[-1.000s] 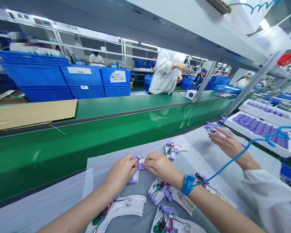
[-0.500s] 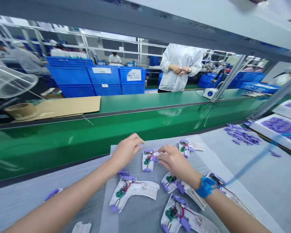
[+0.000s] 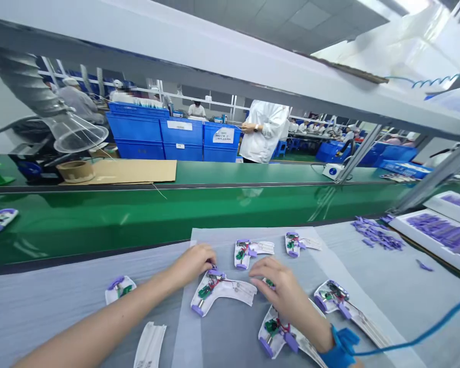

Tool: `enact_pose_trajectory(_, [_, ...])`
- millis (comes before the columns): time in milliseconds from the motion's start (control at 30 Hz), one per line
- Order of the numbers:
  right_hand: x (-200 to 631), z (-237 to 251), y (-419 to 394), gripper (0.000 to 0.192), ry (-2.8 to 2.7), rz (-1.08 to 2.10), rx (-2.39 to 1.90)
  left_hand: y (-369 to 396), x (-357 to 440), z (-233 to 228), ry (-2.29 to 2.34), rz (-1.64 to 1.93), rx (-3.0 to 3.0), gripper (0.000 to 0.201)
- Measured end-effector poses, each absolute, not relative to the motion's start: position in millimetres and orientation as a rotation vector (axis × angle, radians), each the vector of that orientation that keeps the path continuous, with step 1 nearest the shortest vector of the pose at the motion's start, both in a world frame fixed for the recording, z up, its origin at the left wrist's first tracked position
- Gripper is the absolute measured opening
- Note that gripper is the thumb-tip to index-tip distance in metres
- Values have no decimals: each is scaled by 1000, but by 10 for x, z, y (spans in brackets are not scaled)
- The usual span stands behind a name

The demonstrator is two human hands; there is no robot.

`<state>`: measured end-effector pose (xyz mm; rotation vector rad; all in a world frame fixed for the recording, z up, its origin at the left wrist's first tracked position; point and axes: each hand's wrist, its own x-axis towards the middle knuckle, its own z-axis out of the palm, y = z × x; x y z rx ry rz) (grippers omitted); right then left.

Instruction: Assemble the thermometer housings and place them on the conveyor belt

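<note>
My left hand (image 3: pixel 197 260) is at the top end of a white curved half-shell (image 3: pixel 230 290), fingertips pinched on a small purple plastic piece (image 3: pixel 213 267). This half-shell carries a green circuit board, red wires and purple parts. My right hand (image 3: pixel 278 278) hovers with thumb and fingers apart, nothing visible between them, partly hiding a half-shell beneath it. Its wrist wears a blue strap (image 3: pixel 343 345) with a blue cord. Just beyond the hands lies another filled half-shell (image 3: pixel 262 248). A further half-shell (image 3: pixel 274 335) sits below my right hand.
More half-shells lie at the back (image 3: pixel 310 244), right (image 3: pixel 362 319) and left (image 3: pixel 128 283); a bare white shell (image 3: pixel 150 345) is near the front. Purple pieces (image 3: pixel 377 235) lie beside a white box (image 3: pixel 410 225). Behind runs a green conveyor (image 3: pixel 214 204); a person (image 3: pixel 264 133) stands beyond.
My left hand has moved down to the purple piece by the nearer half-shell. The right hand has come away from the farther half-shell, toward me. The view has shifted.
</note>
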<state>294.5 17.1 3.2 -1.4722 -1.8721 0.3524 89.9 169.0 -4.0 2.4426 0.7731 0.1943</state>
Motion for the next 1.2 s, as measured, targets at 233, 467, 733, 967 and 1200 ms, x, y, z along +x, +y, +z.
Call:
enact_pose_trajectory(233, [2583,-113,472,45,-1872,332,-1460,1764,892,112,774,309,2148,16])
enact_pose_trajectory(467, [2368,-85,589,36,-1879,411,-1345,1646,805,275,596,253,1883,22])
enact_pose_trajectory(733, [2294,-3,383,26,-1776,491,-1410,1572,706,291,509,186,1760,26])
enact_pose_trajectory(967, [2198,-267,120,22,-1679,496,-1607,1367,650,45,692,166,2013,3])
enact_pose_trajectory(1200, [2159,-433,206,17,-1521,402,-1796,1168,597,-68,802,179,2298,32])
